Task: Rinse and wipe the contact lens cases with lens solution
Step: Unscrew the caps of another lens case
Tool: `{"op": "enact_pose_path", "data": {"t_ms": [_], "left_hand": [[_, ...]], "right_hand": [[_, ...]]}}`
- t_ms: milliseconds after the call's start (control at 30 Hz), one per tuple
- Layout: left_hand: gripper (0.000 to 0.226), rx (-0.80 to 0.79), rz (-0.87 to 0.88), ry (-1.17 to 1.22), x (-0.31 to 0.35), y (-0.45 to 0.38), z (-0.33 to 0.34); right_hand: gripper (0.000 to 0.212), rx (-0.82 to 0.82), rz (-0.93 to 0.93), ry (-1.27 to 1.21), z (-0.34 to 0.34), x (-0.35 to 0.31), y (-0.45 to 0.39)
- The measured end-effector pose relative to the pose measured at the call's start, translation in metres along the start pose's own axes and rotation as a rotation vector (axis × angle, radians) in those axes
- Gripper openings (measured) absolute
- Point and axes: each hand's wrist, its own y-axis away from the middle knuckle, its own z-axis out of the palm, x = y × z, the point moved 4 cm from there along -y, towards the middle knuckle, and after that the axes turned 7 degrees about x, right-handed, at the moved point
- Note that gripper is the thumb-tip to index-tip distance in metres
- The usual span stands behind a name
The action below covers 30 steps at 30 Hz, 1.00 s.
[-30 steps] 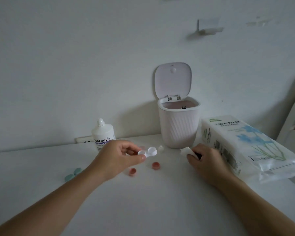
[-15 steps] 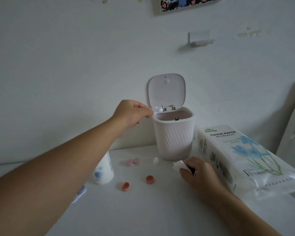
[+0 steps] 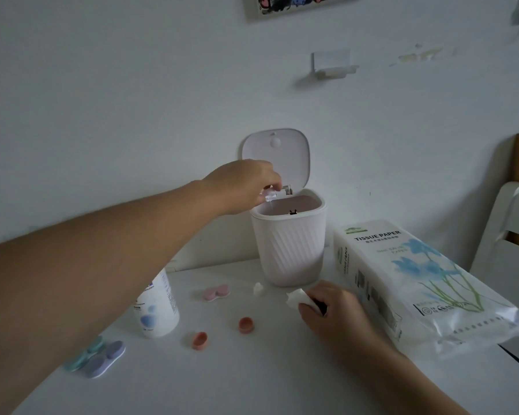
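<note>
A: Left hand position?

B: Raised over the open mouth of the small ribbed bin, lid up against the wall. Fingers curl round a white lens case... correction, the white lens case sits at the fingertips, tipped downward above the bin's left rim. A thin thread of liquid seems to fall from it; too faint to be sure.

A: Right hand?

B: Resting on the table in front of the bin, fingers closed round a crumpled white tissue that pokes out toward the left.

A: Other cases?

B: Pink case lies left of the bin's base. Two loose coral caps sit nearer the camera, apart from each other. A green case and a purple case lie side by side, touching, at the table's left, partly under the forearm.

A: Solution?

B: White solution bottle stands upright left of the pink case, top hidden by the arm. A small white scrap lies by the bin's foot. Tissue paper pack lies flat to the right.
</note>
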Motion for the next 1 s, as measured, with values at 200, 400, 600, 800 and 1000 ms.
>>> {"op": "enact_pose_path", "data": {"t_ms": [200,400,600,800,1000], "left_hand": [[0.032,-0.036,0.092,-0.132,0.003,-0.004,-0.002],[0.034,0.039,0.173,-0.186,0.009,0.0,-0.006],[0.04,0.07,0.217,-0.239,0.014,0.004,-0.005],[0.047,0.064,0.257,-0.293,0.017,0.005,-0.002],[0.045,0.065,0.282,-0.297,0.019,0.005,-0.001]], "right_hand": [[0.019,0.01,-0.028,-0.01,0.0,0.0,0.0],[0.022,0.008,-0.02,-0.017,-0.001,0.0,0.001],[0.033,0.005,-0.014,-0.038,-0.005,-0.005,0.001],[0.032,-0.004,0.006,-0.03,-0.006,-0.004,0.001],[0.028,-0.014,0.014,-0.041,-0.006,-0.005,0.001]]}}
